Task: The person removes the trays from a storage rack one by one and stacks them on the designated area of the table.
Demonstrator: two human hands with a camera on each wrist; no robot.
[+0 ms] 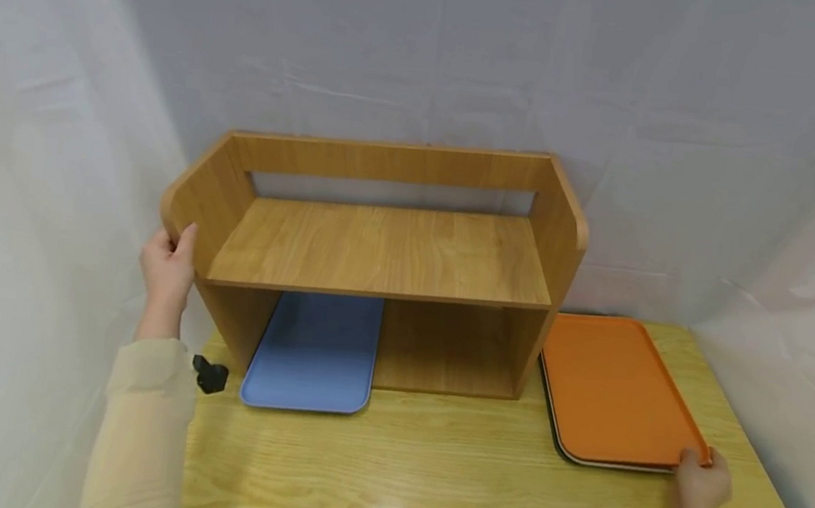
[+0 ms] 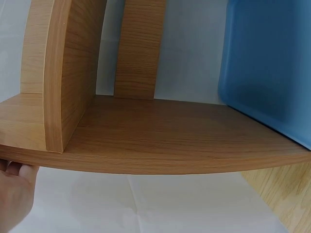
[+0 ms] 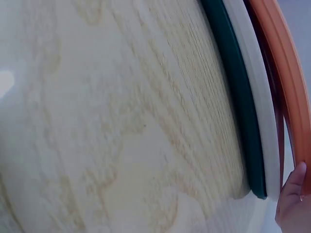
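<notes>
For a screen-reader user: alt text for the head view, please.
A person's left hand grips the side of a two-tier wooden shelf while the right hand lifts an orange plastic tray's corner. A blue tray lies under the shelf.

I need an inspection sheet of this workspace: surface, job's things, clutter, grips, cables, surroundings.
Surface: glossy wooden table.
Job's things: orange tray on top of a stack right of the shelf; white and dark green trays under it; blue tray in the shelf's lower left bay.
Clutter: nothing seen.
Grips: left hand holds the shelf's left side panel; right hand pinches the orange tray's near corner.
Cables: nothing seen.
Surroundings: white sheeting behind and beside.
</notes>
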